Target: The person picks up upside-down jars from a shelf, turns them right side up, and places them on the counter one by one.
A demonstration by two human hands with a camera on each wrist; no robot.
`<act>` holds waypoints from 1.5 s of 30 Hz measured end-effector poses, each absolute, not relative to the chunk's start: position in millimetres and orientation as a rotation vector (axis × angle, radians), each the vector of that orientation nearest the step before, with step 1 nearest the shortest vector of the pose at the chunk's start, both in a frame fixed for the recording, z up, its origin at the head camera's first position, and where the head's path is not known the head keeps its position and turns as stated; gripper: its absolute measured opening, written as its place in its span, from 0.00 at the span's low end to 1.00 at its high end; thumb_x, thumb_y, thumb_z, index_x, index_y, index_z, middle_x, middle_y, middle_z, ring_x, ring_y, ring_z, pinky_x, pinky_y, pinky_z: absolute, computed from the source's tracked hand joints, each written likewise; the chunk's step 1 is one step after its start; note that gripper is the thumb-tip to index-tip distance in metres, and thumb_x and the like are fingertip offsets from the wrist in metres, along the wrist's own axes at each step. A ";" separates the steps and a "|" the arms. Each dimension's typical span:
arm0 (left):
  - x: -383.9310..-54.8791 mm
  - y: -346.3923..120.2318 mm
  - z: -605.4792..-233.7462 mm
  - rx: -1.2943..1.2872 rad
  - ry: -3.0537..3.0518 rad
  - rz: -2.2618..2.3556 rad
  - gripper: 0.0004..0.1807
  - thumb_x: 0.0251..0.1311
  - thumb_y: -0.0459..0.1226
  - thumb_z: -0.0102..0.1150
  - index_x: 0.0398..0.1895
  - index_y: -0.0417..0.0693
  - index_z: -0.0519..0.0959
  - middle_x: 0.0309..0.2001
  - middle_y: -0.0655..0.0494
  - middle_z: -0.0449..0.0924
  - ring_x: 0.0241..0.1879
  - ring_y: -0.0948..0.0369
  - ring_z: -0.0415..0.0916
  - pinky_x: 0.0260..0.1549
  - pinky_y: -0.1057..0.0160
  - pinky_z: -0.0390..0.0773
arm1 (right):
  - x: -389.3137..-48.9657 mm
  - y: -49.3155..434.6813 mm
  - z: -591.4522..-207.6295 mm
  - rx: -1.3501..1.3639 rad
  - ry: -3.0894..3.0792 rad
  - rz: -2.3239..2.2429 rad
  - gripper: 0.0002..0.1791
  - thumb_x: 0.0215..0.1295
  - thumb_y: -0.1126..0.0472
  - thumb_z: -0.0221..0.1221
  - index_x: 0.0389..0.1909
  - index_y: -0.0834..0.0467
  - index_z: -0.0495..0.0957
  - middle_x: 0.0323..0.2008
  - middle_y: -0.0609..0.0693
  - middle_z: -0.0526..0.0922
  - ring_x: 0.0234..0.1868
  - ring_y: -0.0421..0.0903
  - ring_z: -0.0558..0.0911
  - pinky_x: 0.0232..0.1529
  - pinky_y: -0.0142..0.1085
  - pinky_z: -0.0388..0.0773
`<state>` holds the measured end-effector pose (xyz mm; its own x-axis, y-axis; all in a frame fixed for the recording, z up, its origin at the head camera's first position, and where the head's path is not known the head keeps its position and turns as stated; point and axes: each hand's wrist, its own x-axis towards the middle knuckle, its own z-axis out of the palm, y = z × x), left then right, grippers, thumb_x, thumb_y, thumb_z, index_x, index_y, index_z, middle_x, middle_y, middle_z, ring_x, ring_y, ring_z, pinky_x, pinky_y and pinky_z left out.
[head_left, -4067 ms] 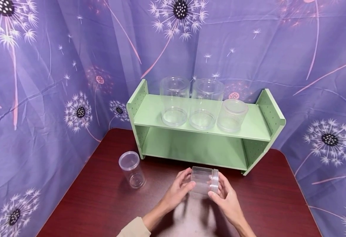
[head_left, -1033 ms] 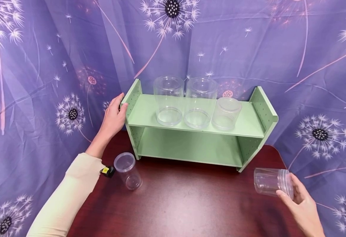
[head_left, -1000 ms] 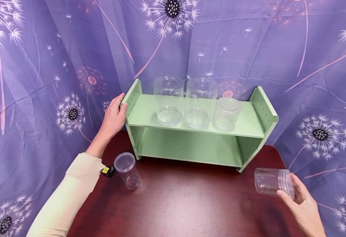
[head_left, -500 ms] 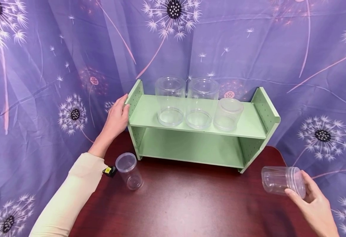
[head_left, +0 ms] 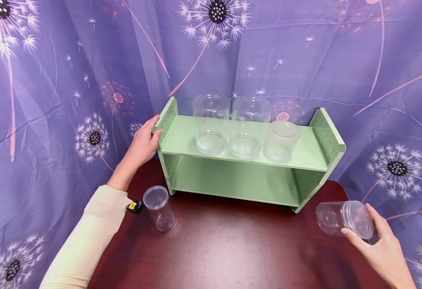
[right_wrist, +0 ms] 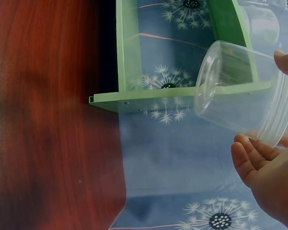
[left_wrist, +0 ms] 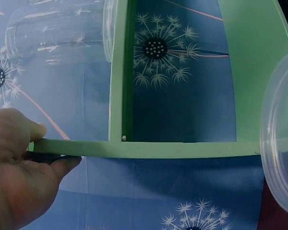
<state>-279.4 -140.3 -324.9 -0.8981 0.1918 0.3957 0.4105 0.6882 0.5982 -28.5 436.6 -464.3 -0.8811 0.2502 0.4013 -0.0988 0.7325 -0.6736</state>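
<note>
My left hand (head_left: 144, 140) grips the upper edge of the left side panel of a green two-tier shelf (head_left: 232, 176). In the left wrist view the thumb lies on one side of that panel and the fingers on the other. Off to the right, my right hand (head_left: 380, 245) holds a clear plastic jar (right_wrist: 237, 91) by its lidded end, above the table and tilted onto its side. The lid faces partly toward the head camera. Two tall clear jars (head_left: 212, 124) and a short clear jar (head_left: 281, 140) stand on the upper shelf board.
A clear lidded jar (head_left: 159, 208) stands on the dark red table (head_left: 225, 249), left of the shelf's front and beside the left forearm. Purple dandelion-print curtains (head_left: 124, 48) hang behind and along the sides. The shelf's side panels rise above its upper board.
Both hands held the jar in front of the shelf earlier. The left hand has since moved to the shelf's side panel; the right has carried the jar rightward and lately turned its lid toward the camera.
</note>
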 end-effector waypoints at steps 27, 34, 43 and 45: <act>-283.4 -137.0 -325.7 -0.474 -2.616 -1.035 0.31 0.80 0.34 0.44 0.81 0.37 0.54 0.78 0.37 0.57 0.76 0.42 0.57 0.75 0.45 0.56 | -56.9 426.0 -508.5 0.096 -2.511 0.736 0.57 0.39 0.59 0.81 0.71 0.73 0.65 0.51 0.73 0.75 0.48 0.64 0.73 0.46 0.24 0.58; -284.0 -138.0 -326.4 -0.471 -2.614 -1.031 0.31 0.80 0.34 0.45 0.81 0.37 0.55 0.78 0.37 0.58 0.75 0.42 0.57 0.75 0.44 0.56 | -63.3 426.0 -529.2 0.096 -2.508 0.695 0.57 0.32 0.60 0.82 0.67 0.75 0.67 0.46 0.71 0.77 0.44 0.60 0.73 0.38 0.36 0.63; -282.1 -140.0 -327.7 -0.477 -2.615 -1.042 0.31 0.80 0.35 0.44 0.81 0.37 0.54 0.78 0.37 0.57 0.75 0.41 0.58 0.74 0.43 0.58 | -64.0 422.9 -550.3 0.094 -2.543 0.715 0.56 0.34 0.59 0.82 0.67 0.76 0.67 0.49 0.73 0.77 0.46 0.64 0.74 0.40 0.36 0.62; -282.3 -140.6 -327.9 -0.479 -2.616 -1.039 0.31 0.80 0.35 0.45 0.81 0.38 0.54 0.78 0.37 0.57 0.75 0.41 0.59 0.74 0.43 0.59 | -64.5 422.8 -555.0 0.100 -2.543 0.720 0.56 0.33 0.60 0.83 0.66 0.76 0.68 0.48 0.74 0.77 0.46 0.65 0.74 0.41 0.37 0.62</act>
<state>-282.3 -140.6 -327.9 -0.9043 0.1983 0.3781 0.4037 0.6854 0.6060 -64.5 422.8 -555.0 -0.8762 0.0618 0.4779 -0.1978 0.8582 -0.4737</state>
